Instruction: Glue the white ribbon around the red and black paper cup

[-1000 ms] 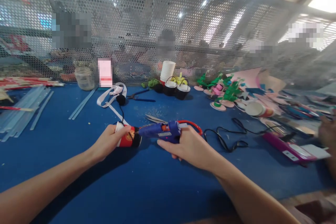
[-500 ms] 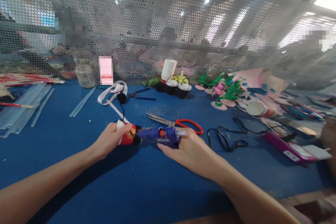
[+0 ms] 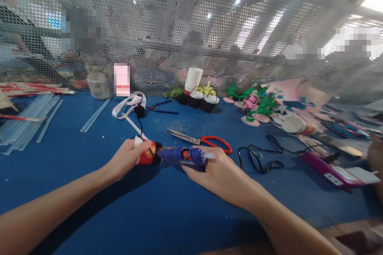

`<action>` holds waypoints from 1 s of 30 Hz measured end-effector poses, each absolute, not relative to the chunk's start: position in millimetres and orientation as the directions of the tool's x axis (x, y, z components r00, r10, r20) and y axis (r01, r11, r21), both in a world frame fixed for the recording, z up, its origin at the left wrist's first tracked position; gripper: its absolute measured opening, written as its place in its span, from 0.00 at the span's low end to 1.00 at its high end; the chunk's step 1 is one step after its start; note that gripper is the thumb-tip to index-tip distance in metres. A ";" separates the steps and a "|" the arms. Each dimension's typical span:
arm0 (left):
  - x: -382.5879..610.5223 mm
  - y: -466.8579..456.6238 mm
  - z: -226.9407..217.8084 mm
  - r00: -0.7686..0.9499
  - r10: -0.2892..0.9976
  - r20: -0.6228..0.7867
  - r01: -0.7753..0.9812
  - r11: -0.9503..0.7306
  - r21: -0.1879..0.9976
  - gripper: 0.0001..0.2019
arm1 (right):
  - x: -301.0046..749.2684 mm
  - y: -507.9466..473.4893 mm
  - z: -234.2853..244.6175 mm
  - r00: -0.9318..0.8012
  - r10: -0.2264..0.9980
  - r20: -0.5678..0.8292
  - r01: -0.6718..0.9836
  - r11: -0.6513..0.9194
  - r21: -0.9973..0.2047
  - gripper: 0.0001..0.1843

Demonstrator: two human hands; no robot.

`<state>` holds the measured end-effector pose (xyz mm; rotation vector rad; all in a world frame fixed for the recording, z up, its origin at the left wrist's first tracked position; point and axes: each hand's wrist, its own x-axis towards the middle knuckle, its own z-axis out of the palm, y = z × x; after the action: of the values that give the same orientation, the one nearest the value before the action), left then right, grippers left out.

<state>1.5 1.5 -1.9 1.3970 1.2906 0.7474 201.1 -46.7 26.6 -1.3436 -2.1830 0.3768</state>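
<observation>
My left hand (image 3: pixel 124 159) is closed around a small red cup (image 3: pixel 145 154) with a white rim and a black end, lying on its side on the blue table (image 3: pixel 167 211). My right hand (image 3: pixel 217 171) grips a blue glue gun (image 3: pixel 187 155). The gun's nozzle points left and touches the black end of the cup. A black cord runs from the cup toward a black pompom (image 3: pixel 139 110) farther back.
Red-handled scissors (image 3: pixel 206 140) lie just behind the glue gun. A black cable (image 3: pixel 257 159) and a magenta tool (image 3: pixel 326 165) lie to the right. Glue sticks (image 3: pixel 26 121) at left. White cups (image 3: pixel 193 79), small black pots (image 3: pixel 203 101) and green foam pieces (image 3: pixel 257 105) stand by the mesh screen (image 3: pixel 191 28).
The glue gun has tipped lower and rolled in my right hand, its nozzle staying at the cup's black end. The scissors behind it now show in full.
</observation>
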 end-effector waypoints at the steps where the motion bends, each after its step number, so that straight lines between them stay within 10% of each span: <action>1: 1.6 1.6 -2.1 0.219 0.955 -0.199 0.294 0.129 0.947 0.17 | 200.7 -47.1 27.4 -0.353 0.888 0.295 0.733 0.458 -0.503 0.03; 30: 3.3 0.7 -1.7 0.183 0.967 -0.176 0.260 0.125 0.957 0.17 | 197.0 -47.7 28.2 -0.332 0.894 0.301 0.738 0.445 -0.507 0.04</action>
<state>3.3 0.7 -1.7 1.3608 1.2972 0.8159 197.0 -47.7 28.2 -1.3634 -2.1592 0.3786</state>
